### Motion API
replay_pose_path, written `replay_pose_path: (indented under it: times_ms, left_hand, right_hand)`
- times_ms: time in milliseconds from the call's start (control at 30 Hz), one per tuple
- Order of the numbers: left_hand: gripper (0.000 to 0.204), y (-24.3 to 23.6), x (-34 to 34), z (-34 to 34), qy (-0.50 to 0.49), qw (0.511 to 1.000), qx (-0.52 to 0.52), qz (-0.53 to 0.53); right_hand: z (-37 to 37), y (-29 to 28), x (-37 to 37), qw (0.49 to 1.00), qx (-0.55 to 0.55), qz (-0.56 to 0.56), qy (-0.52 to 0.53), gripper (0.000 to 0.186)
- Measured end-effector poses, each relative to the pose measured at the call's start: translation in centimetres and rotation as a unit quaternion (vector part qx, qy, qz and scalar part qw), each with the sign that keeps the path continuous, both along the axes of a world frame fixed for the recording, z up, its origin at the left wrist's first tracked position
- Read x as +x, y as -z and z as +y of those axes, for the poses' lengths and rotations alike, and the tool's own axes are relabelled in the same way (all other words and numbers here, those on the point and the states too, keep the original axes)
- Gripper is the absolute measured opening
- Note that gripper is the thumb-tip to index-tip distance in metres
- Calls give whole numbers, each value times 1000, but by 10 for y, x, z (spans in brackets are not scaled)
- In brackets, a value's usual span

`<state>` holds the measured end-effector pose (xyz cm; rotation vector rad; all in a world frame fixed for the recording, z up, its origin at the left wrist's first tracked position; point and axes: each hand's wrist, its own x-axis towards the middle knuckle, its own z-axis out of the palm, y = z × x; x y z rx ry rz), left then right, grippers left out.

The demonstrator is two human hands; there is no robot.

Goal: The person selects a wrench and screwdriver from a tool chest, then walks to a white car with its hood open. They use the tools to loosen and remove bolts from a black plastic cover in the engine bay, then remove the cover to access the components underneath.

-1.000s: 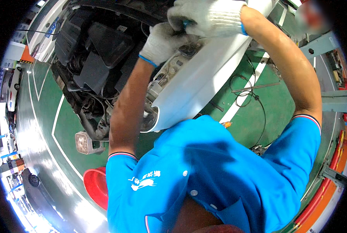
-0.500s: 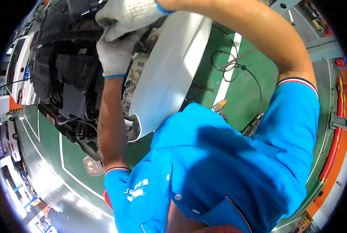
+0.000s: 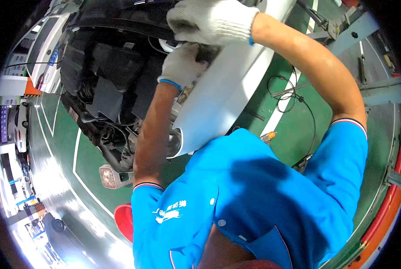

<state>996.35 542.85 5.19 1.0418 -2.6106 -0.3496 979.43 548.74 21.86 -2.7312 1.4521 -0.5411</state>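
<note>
White knitted gloves with blue cuffs cover both my hands, which are over the open engine bay of a car beside its white fender (image 3: 218, 101). My left hand (image 3: 179, 67) is low, at the inner edge of the fender, its fingers curled inward and partly in shadow. My right hand (image 3: 211, 22) is just above and beyond it, fingers bent into a closed grip. Whatever either hand holds is hidden by the gloves. A pale round part (image 3: 168, 45) shows at the far side of my left hand. The black engine cover (image 3: 115, 62) spreads out to the left.
On the green floor right of the fender lie a coiled black cable (image 3: 290, 94) and an orange-tipped tool (image 3: 268, 136). A box-shaped part (image 3: 108, 176) and a red container (image 3: 124, 220) are at the lower left. A grey lift arm (image 3: 380, 92) reaches in at right.
The whole view has shifted, so the car appears further right. Both hands have moved right over the car toward the fender, uncovering the pale round part.
</note>
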Motion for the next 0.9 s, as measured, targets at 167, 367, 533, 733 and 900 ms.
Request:
replay_pose_path:
  times_ms: [167, 367, 533, 733, 900]
  left_hand:
    - [46, -21, -18, 15, -63, 994, 33, -82]
    - [37, -4, -21, 11, -40, 999, 16, -20]
    - [34, -25, -21, 30, -70, 994, 84, 12]
    - [34, -29, -8, 29, -80, 990, 68, 97]
    - [33, -58, 3, -58, -123, 970, 81, 192]
  right_hand:
    - [4, 27, -17, 993, -58, -39, -92, 42]
    - [17, 30, -14, 992, -79, -66, -67, 29]
    - [31, 27, -21, 989, -63, -89, -104, 23]
    - [67, 33, -58, 949, -109, -297, -12, 34]
    - [108, 89, -84, 848, -95, -514, 85, 31]
